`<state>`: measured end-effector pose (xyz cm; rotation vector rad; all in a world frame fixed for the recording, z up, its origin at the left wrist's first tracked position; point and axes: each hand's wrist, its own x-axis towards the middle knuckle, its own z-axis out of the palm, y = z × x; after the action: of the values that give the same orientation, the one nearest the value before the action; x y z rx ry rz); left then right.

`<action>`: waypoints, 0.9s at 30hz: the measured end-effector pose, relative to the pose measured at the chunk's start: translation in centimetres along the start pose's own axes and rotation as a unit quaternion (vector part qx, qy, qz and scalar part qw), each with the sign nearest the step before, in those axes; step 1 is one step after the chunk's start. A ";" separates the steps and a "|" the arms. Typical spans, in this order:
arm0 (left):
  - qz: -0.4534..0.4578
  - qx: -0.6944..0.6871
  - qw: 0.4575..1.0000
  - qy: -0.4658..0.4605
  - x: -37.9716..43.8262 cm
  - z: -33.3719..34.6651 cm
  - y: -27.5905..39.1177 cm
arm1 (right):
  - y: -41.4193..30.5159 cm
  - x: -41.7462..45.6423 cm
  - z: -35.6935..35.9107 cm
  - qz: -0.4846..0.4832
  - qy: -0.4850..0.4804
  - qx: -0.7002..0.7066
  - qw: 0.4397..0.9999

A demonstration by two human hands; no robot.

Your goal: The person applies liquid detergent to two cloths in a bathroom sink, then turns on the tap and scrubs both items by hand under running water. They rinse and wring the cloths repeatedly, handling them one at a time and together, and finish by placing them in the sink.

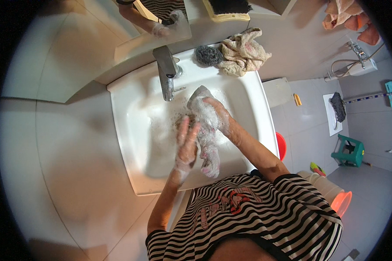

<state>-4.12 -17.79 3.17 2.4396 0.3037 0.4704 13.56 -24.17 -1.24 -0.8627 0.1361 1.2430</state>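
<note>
Over the white washbasin (135, 130), my right hand (219, 114) grips a soapy sock (210, 156), thick with lather. Its grey end points towards the tap and its pale, pink-marked end hangs towards me. Beside the sock on the left is my left hand (187, 143), foamy, with its fingers stretched and apart; it looks blurred. The chrome tap (166, 71) stands at the basin's back edge, and no stream of water shows under it. Suds and dark specks lie around the drain area, partly hidden by my hands.
A steel-wool scourer (208, 55) and a crumpled beige cloth (245, 53) lie on the basin's back right corner. A mirror (68, 49) rises behind the basin. On the floor to the right are a red basin (281, 145), a green stool (349, 151) and a squat toilet (331, 125) with a mop head.
</note>
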 end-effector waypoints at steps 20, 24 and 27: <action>-0.396 -0.522 0.747 -0.118 -4.9 12.2 -6.1 | 4.9 6.3 -1.2 -0.385 0.071 -0.634 0.667; -0.322 -0.345 0.872 -0.129 -1.7 9.4 -3.7 | 4.6 6.0 -2.7 -0.283 0.150 -0.689 0.650; -0.337 -0.426 0.838 0.050 -1.3 10.6 -2.7 | 4.3 5.6 -3.0 -0.218 0.141 -0.670 0.696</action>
<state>-1.31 -21.86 -6.68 1.3180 0.7707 0.3081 12.87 -21.49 -8.40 -2.1965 -0.8193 0.5683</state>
